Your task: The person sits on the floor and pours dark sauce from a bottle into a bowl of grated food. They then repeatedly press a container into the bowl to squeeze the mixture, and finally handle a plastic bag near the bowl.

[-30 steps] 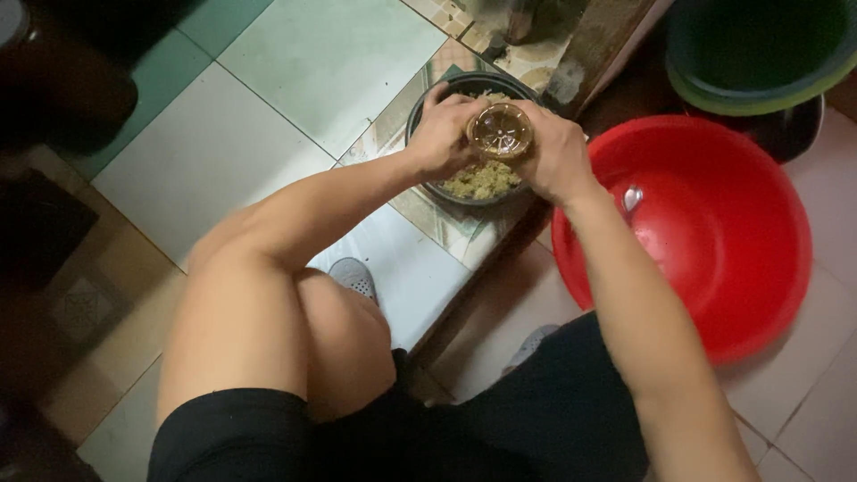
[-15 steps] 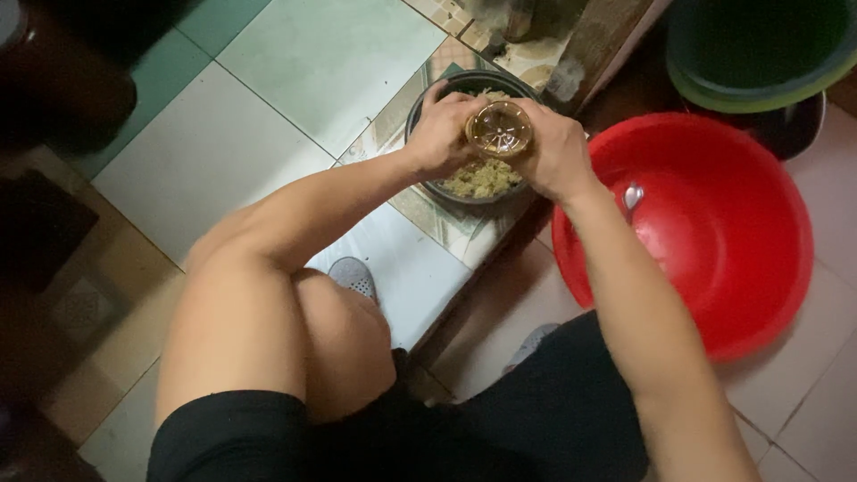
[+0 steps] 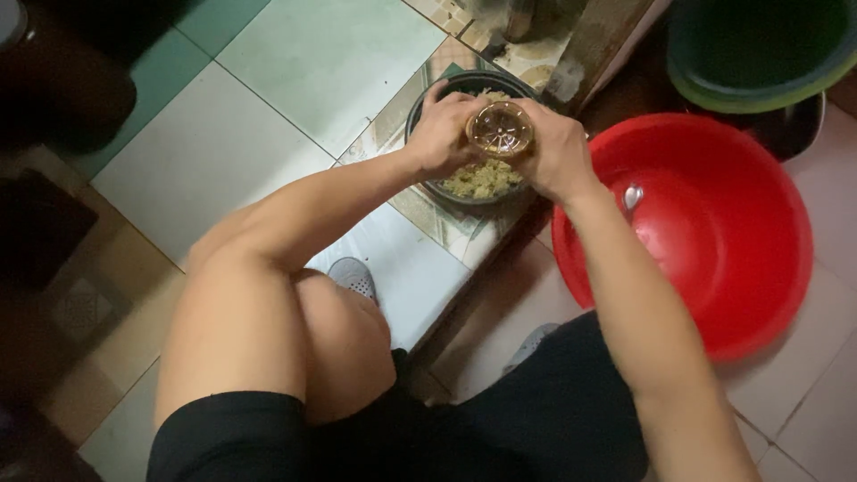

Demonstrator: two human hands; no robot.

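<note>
Tiled floor (image 3: 295, 71) | your left hand (image 3: 444, 134) and right hand (image 3: 558, 147) both closed round a jar (image 3: 500, 130) over the bowl (image 3: 428, 107) | yellowish mash already in bowl, jar not set down | red basin (image 3: 714, 232) right of your hands

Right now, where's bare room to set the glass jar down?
Free: pale floor tiles left of the dark bowl, and the red basin, holding only a spoon. Crowded: both hands grip the jar over the bowl's food.

Red basin (image 3: 714, 241), green tub (image 3: 759, 54)
</note>
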